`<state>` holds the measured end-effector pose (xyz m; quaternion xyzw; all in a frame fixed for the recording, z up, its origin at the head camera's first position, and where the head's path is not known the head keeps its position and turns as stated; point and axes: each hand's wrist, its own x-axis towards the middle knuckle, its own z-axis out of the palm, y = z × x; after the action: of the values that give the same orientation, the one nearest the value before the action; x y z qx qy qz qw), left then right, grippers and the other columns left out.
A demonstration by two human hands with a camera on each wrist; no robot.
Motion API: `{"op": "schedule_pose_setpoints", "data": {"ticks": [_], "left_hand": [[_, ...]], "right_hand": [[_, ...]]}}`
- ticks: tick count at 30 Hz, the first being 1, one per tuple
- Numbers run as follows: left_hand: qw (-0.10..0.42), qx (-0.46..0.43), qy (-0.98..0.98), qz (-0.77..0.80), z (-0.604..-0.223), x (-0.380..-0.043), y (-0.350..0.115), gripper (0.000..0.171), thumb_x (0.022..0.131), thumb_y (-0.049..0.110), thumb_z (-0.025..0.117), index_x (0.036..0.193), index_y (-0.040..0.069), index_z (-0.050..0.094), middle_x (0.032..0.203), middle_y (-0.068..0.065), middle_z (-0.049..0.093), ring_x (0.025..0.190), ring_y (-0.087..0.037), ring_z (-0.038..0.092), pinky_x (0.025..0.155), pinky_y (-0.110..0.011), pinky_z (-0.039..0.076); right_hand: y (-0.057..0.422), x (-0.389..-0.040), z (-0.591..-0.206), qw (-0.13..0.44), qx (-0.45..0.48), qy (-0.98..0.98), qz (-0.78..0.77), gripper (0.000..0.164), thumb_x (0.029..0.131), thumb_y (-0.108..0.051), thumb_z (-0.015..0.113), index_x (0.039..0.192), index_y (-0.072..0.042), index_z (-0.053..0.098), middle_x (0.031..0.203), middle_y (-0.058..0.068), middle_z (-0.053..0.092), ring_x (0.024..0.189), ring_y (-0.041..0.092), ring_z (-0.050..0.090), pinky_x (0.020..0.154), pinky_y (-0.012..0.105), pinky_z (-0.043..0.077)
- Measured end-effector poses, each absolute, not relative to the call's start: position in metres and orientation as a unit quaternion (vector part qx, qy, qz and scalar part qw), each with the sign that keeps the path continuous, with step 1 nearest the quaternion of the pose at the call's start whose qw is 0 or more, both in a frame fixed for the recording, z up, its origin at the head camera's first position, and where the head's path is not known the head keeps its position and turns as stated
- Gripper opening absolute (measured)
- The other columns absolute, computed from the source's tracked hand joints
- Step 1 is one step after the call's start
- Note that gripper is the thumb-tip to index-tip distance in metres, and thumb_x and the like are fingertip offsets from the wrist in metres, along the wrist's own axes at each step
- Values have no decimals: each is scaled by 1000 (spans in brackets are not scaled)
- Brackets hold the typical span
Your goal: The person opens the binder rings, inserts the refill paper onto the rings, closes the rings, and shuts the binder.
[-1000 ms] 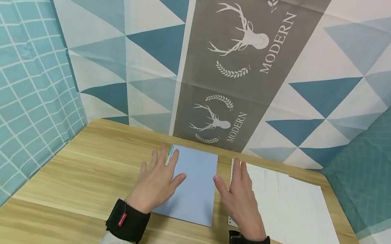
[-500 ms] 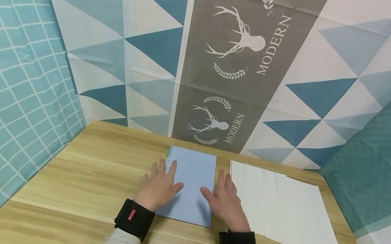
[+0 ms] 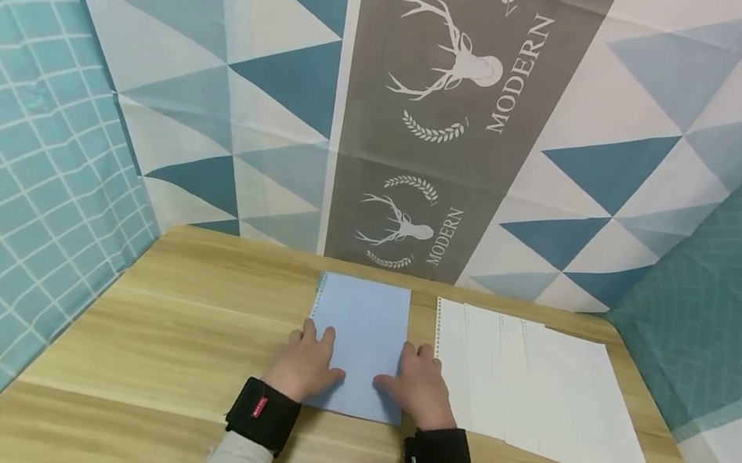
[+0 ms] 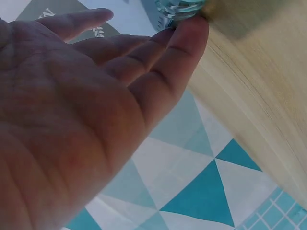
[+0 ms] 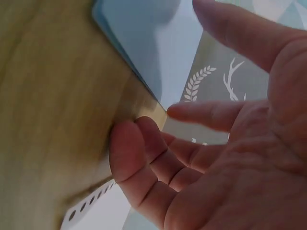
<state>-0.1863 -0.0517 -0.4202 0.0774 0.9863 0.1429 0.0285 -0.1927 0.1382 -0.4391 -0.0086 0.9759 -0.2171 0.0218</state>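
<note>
A spiral-bound notebook [image 3: 366, 318] with a plain light blue cover lies on the wooden table between both hands. My left hand [image 3: 302, 367] is at its left side, thumb over the cover. In the left wrist view, the fingertips reach the clear coil binding [image 4: 180, 8], fingers extended. My right hand [image 3: 423, 388] is at the opposite long edge. The right wrist view shows its thumb apart from its loosely bent fingers, the index fingertip right by a corner of the blue notebook [image 5: 158, 38]. Neither hand has its fingers closed round anything.
Several overlapping white loose-leaf sheets [image 3: 547, 399] with punched holes lie to the right of the notebook, close to the right hand. Patterned cloth [image 3: 423, 112] hangs behind the wooden table [image 3: 184, 348]. Black bands [image 3: 263, 414] circle both wrists.
Both hands have come down and nearer to the body. The right hand has moved left, off the white sheets to the notebook's right edge. The notebook and sheets stay put.
</note>
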Motion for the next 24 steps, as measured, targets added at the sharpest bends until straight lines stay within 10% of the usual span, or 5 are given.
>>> {"op": "schedule_pose_setpoints", "data": {"ticks": [13,24], "left_hand": [[47,76,985,150,-421,-188,-50,69,88,41,77,140,1,55,147,-36,46,115,-47,57,86,-57,55],[38,91,982,162,-418,-186,-52,67,88,40,77,138,0,56,147,-37,47,115,-52,57,87,-60,54]], "right_hand": [[140,-196,-433,49,47,960,-273,65,92,-44,70,119,15,64,139,33,47,75,25,56,61,34,47],[141,-198,-440,43,47,938,-340,58,94,-42,67,112,13,64,145,34,43,86,27,58,72,40,52]]}}
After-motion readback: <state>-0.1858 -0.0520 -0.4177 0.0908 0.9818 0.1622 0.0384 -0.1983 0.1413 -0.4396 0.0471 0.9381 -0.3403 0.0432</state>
